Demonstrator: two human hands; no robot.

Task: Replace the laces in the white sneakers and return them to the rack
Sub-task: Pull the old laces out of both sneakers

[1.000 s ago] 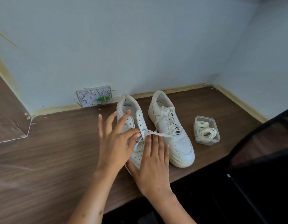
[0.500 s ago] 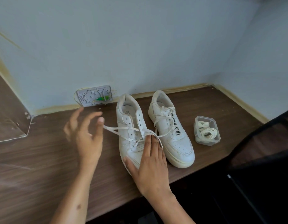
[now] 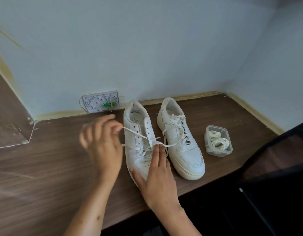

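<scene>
Two white sneakers stand side by side on the brown wooden desk, toes toward me. My right hand lies flat with straight fingers on the toe of the left sneaker, pressing it down. My left hand, blurred by motion, pinches the loose white lace just left of that shoe's eyelets. The lace is partly out of the upper eyelets. The right sneaker is still laced, with one lace end trailing toward the left shoe.
A small clear plastic box holding coiled cream laces sits right of the shoes. A grey open wall box with green wiring leans at the wall. A dark chair back stands at lower right, past the desk's front edge.
My left hand pulled the lace out to the left, then came back toward the left shoe's eyelets. My right hand stayed on the toe.
</scene>
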